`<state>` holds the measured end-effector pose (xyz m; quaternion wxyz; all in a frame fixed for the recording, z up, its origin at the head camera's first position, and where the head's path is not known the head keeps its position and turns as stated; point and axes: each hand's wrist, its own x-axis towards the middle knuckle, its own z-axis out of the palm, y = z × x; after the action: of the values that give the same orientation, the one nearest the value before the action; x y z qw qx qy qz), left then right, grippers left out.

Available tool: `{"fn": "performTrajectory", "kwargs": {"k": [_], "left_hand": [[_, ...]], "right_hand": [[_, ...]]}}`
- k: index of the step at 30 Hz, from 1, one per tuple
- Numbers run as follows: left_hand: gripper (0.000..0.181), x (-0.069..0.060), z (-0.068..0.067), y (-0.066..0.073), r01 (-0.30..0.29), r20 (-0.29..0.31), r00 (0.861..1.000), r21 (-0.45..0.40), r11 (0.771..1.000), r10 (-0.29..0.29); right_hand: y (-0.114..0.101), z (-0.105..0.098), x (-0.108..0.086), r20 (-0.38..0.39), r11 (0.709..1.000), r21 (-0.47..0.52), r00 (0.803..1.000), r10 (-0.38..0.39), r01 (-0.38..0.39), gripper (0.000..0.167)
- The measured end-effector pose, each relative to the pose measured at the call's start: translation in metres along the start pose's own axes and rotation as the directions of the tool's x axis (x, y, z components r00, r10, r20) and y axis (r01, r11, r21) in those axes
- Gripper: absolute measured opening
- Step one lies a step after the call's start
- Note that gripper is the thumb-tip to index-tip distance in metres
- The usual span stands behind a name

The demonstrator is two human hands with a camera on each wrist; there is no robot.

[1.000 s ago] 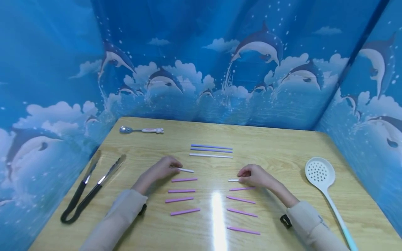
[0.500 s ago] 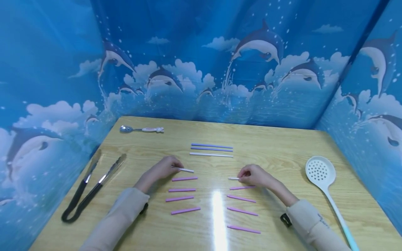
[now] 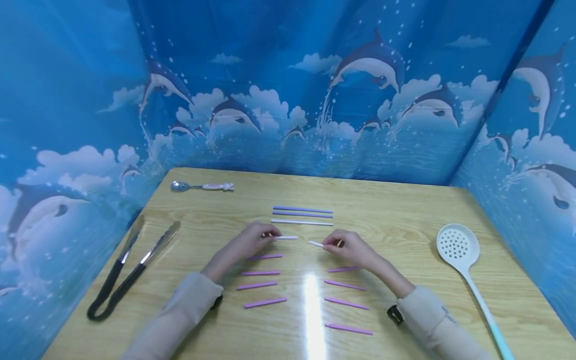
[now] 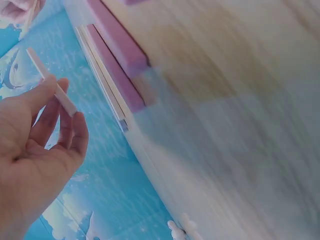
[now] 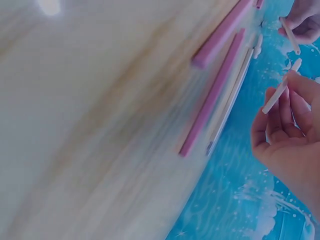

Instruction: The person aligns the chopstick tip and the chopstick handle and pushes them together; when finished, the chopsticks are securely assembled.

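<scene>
The left hand (image 3: 255, 241) pinches a short white stick (image 3: 288, 237), the right hand (image 3: 353, 246) a second stick (image 3: 316, 244); their tips point inward, apart, above the surface (image 3: 396, 210), between the pink sticks' left and right columns.

The left grip (image 3: 254, 240) and right grip (image 3: 352, 246) have moved toward mid-frame, bringing one white stick (image 3: 288, 237) nearer the other white stick (image 3: 316, 244).

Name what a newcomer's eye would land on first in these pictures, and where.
The blue dolphin-print curtain behind the table would likely come first. Next, the left hand and right hand near mid-table, each pinching a short white stick. Then two columns of pink sticks, between black-handled tongs at left and a white skimmer at right.
</scene>
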<state>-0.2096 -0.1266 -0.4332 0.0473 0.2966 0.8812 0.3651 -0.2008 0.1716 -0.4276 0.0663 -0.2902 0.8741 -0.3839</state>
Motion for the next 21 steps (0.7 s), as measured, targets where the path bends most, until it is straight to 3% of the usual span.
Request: {"fn": "performTrajectory", "kwargs": {"k": [9, 21], "left_hand": [[0.016, 0.002, 0.004, 0.007, -0.023, -0.005, 1.000, -0.011, 1.000, 0.023], [0.015, 0.003, 0.005, 0.005, -0.019, -0.010, 1.000, -0.028, 0.999, 0.019]], "right_hand": [[-0.014, 0.005, 0.008, -0.017, 1.000, 0.015, 1.000, -0.019, 0.019, 0.009], [-0.016, 0.006, 0.010, -0.027, 1.000, 0.028, 1.000, -0.005, 0.006, 0.009]]}}
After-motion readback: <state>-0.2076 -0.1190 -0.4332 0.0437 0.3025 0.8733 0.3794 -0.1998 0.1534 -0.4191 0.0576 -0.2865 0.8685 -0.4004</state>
